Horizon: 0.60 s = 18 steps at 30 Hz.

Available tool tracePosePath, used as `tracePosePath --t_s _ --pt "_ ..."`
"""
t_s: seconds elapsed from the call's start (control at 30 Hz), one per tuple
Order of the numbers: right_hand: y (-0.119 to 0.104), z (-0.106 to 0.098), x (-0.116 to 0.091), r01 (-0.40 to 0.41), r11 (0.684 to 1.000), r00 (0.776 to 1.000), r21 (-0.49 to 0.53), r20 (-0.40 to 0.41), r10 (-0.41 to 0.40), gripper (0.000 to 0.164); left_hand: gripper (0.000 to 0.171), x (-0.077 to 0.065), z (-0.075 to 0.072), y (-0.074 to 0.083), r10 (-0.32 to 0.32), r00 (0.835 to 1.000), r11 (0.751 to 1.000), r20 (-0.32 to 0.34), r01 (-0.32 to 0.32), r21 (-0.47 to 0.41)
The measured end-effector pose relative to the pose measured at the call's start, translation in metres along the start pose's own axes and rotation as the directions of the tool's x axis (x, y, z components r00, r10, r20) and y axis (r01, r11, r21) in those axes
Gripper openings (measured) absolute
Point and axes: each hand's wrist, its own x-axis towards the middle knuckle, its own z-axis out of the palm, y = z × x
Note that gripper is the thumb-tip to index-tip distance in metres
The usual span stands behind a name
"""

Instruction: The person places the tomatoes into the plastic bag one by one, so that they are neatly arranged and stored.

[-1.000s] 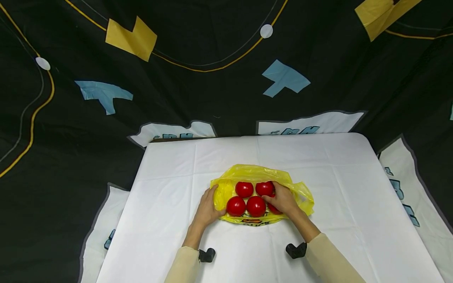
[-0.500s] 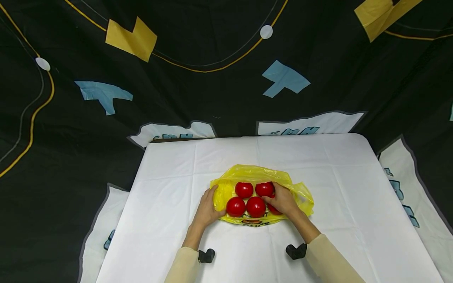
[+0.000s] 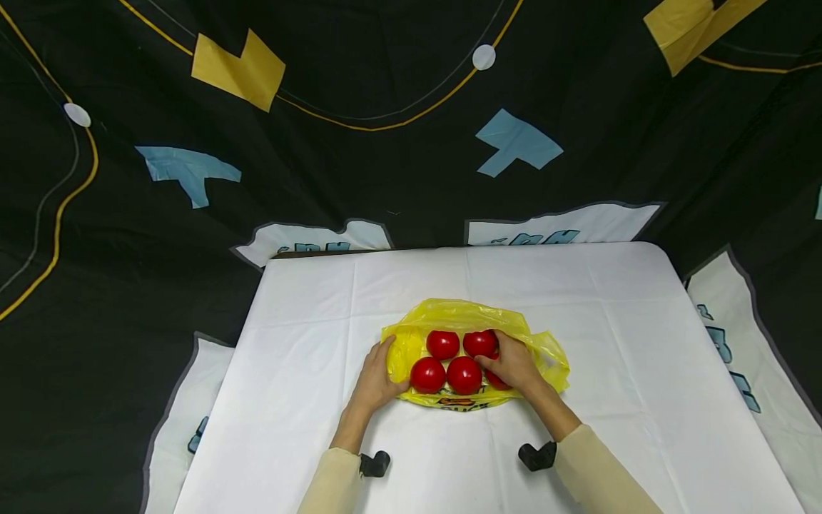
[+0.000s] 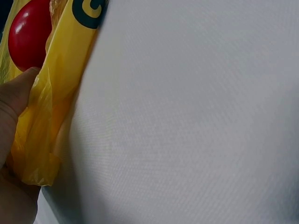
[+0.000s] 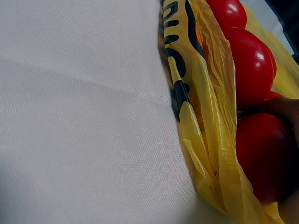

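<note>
A yellow plastic bag (image 3: 443, 312) with dark print lies opened on the white table, several glossy round red balls (image 3: 465, 375) inside; whether they are tomatoes I cannot tell. My left hand (image 3: 375, 378) holds the bag's left side, its thumb over the edge beside a red ball (image 4: 30, 35) in the left wrist view. At the bag's right end, my right hand (image 3: 514, 363) is curled round the rightmost red ball (image 5: 264, 158), the thumb in the gap between it and its neighbour (image 5: 252, 67). The right palm partly hides that ball.
White cloth covers the table (image 3: 308, 357). A black curtain (image 3: 385, 178) with coloured cutouts hangs behind it. Small black wrist mounts (image 3: 375, 464) stick out near both sleeves, low over the table.
</note>
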Motion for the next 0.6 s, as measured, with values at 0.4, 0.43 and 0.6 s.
tracePosePath --t_s 0.4,0.43,0.6 --pt "-0.0007 -0.0015 -0.0025 0.017 1.0 1.0 -0.01 -0.009 -0.017 0.061 0.097 0.0002 -0.0003 0.0 0.003 1.0 1.0 0.003 -0.003 0.002" --pt "-0.0009 -0.0019 -0.003 0.017 1.0 1.0 -0.009 -0.01 -0.017 0.062 0.097 0.0002 -0.0004 0.0 0.004 1.0 1.0 0.002 -0.004 0.003" --pt "-0.0024 -0.0051 -0.0051 0.027 1.0 0.999 -0.002 -0.028 -0.027 0.067 0.097 -0.0001 -0.0006 0.0 0.015 1.0 1.0 -0.002 -0.015 -0.002"
